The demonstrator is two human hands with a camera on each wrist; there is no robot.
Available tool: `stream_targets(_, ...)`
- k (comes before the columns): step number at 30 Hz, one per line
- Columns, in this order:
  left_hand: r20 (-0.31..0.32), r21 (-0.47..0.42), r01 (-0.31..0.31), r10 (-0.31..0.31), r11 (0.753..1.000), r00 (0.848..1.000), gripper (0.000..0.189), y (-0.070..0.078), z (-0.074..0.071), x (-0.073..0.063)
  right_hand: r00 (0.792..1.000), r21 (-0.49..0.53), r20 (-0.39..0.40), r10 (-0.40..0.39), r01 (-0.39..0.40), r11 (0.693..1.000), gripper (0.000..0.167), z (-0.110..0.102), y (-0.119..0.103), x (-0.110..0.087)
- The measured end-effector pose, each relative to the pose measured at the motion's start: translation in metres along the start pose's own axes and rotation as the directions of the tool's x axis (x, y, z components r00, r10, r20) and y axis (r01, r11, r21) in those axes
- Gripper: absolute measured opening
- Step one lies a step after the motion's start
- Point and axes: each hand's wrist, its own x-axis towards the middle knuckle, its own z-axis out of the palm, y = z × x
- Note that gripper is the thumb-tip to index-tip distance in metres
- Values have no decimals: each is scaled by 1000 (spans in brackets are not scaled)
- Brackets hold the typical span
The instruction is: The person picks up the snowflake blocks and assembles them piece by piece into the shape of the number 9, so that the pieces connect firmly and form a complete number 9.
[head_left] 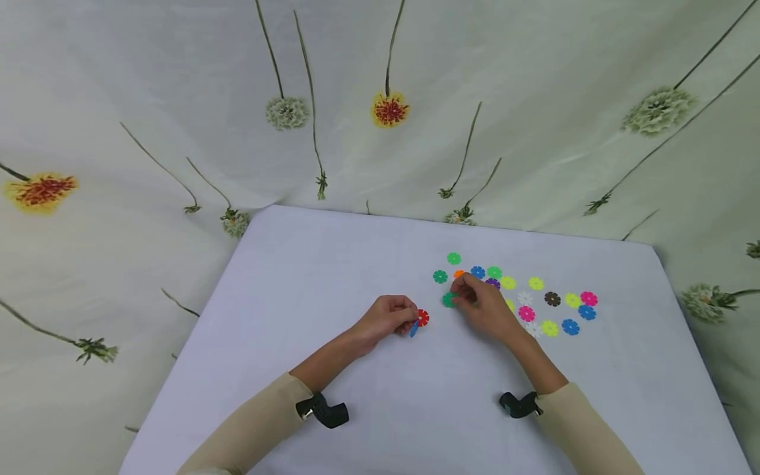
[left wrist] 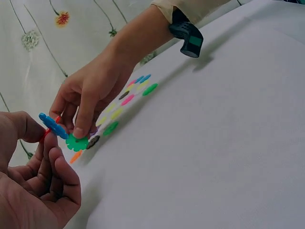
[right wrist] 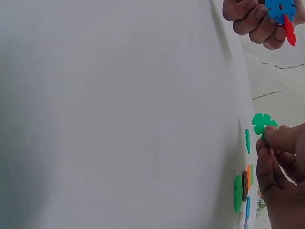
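In the head view my left hand (head_left: 384, 319) pinches a red notched disc (head_left: 423, 318) and a blue notched disc (head_left: 413, 328). The left wrist view shows the blue disc (left wrist: 53, 126) slotted crosswise with the red one. To its right, my right hand (head_left: 485, 307) has a green notched disc (head_left: 448, 300) between thumb and fingers. Seen from the right wrist, this green disc (right wrist: 263, 122) is held up flat-on, its lower edge covered by the thumb. A gap separates it from the blue and red pair.
Several loose notched discs lie on the white table (head_left: 285, 277) beyond and right of my right hand, among them a brown disc (head_left: 553, 299), a pink disc (head_left: 526, 313) and a green disc (head_left: 454, 258). Flower-patterned cloth (head_left: 196, 79) hangs behind the table.
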Motion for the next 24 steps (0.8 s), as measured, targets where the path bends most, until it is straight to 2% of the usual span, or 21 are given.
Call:
stream_targets(4, -8, 15, 0, 0, 1000, 1000, 18, 7, 3, -5, 1000, 98, -27, -12, 14, 995, 18, 0, 0, -8)
stream_targets(10, -10, 21, -39, 39, 999, 999, 16, 9, 5, -5, 1000, 206, -27, -3, 8, 979, 18, -4, -6, -24)
stream_targets(16, -2, 12, -60, 60, 998, 998, 14, 8, 8, -4, 997, 220, -44, -56, 65, 973, 18, -4, -15, -34)
stream_targets(24, 11, 11, -88, 88, 996, 996, 14, 10, 15, -1, 987, 221, -84, -140, 156, 963, 19, -2, -25, -39)
